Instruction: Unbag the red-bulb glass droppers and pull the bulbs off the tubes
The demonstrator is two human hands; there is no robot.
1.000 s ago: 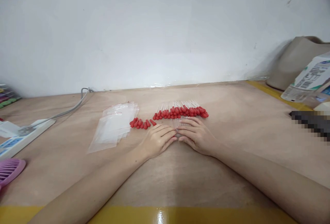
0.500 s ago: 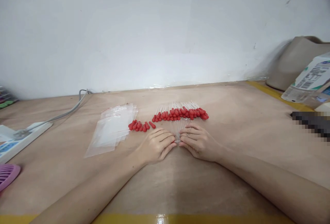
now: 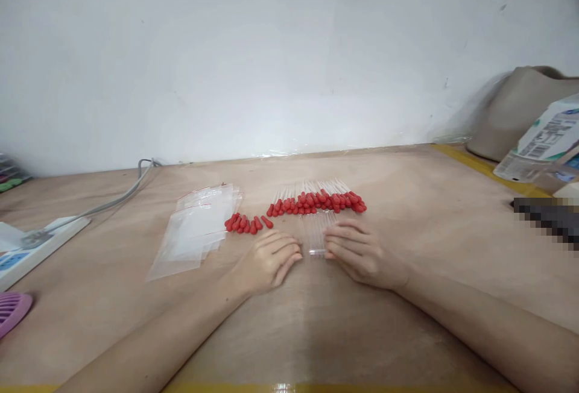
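My right hand [image 3: 359, 251] is closed, its fingertips pinching a clear glass dropper tube [image 3: 317, 252] that points sideways to the left. Just beyond it lies a row of similar clear tubes [image 3: 312, 228], partly covered by my right fingers. My left hand [image 3: 274, 258] rests to the left, a small gap away from that tube. Its fingers are pressed together, and whatever they may hold is hidden. Loose red rubber bulbs [image 3: 244, 223] lie past my left hand. Farther back, droppers with red bulbs [image 3: 316, 200] form a long row, thin tips toward the wall.
Clear zip bags [image 3: 190, 236] are fanned out left of the bulbs. At far left are a power strip [image 3: 45, 251] with a grey cord [image 3: 108, 205] and a purple slotted object [image 3: 13, 313]. A beige container [image 3: 506, 116] and a printed packet [image 3: 549, 134] stand at right.
My hands have moved apart, the left going left and the right going right with the glass tube. A bit of red earlier showing at my left fingertips is now out of sight.
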